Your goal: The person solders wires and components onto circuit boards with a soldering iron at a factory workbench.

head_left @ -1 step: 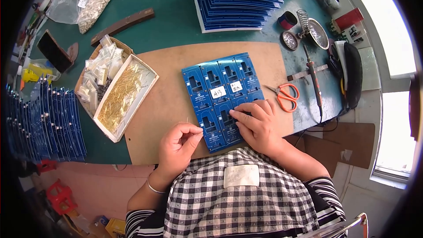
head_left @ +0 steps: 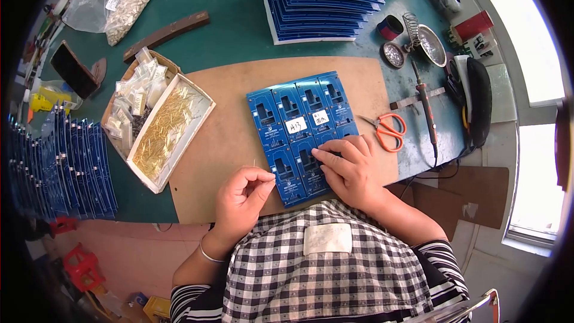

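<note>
A blue circuit board panel, divided into several units with dark cut-outs and two white handwritten labels, lies slightly turned on a brown work mat. My left hand is at the panel's lower left edge, its thumb and index finger closed in a pinch. From those fingers a thin metal pin sticks up; its lower end is hidden. My right hand rests over the panel's lower right part and steadies it, index finger and thumb on its face, the other fingers curled at its right edge.
Left of the mat, a white tray of gold pins adjoins a box of small bags. Orange-handled scissors and a soldering iron lie to the right. Stacked blue boards stand behind; more boards stand at far left.
</note>
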Tool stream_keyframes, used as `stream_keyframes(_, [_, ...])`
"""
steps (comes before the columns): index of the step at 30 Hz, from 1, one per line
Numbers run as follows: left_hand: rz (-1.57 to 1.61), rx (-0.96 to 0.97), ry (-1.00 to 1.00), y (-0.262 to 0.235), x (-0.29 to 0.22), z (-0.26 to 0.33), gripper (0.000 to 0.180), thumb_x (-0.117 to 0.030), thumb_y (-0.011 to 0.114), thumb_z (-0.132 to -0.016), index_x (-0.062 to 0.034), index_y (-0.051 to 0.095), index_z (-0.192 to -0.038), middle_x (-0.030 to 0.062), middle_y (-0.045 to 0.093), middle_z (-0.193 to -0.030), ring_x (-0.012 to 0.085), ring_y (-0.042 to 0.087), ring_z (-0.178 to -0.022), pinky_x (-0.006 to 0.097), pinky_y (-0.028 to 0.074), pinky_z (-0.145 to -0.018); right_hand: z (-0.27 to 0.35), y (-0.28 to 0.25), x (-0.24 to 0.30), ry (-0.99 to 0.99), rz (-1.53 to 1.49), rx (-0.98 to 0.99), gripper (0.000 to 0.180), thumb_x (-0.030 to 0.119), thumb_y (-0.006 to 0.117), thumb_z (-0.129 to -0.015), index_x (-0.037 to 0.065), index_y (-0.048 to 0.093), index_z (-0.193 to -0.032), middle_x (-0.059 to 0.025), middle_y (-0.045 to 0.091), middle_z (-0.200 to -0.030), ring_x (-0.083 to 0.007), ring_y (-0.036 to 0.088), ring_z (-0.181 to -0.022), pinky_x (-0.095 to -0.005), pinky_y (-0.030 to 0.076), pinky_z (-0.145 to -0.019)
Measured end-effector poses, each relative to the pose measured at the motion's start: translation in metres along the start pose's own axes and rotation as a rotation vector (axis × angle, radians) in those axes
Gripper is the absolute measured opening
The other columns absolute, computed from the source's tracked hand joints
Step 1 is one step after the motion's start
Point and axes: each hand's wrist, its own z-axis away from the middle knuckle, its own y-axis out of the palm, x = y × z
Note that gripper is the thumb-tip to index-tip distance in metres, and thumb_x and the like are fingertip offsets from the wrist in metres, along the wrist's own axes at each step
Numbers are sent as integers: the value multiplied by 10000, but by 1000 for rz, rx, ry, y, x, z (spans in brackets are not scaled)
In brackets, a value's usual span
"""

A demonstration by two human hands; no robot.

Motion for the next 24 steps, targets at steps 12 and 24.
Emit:
stream_keyframes(12, [-6,6,14,0,0,1,65,0,624,-903,-14,607,-965,23,588,-887,70,563,-779,205,462,-705,1,-5,7,-131,274,-18,408,139,697,-715,126,669,-1121,-3,590,-1069,-187,542,-966,-403,366,-903])
stream_keyframes(24, [70,-30,-67,0,-2,8,96,-16,631,-905,-7,618,-1000,11,630,-884,56,578,-787,202,477,-718,-4,-9,3,-95,59,18,380,170,708,-747,127,662,-1122,-32,596,-1064,-215,546,-942,-408,370,-884])
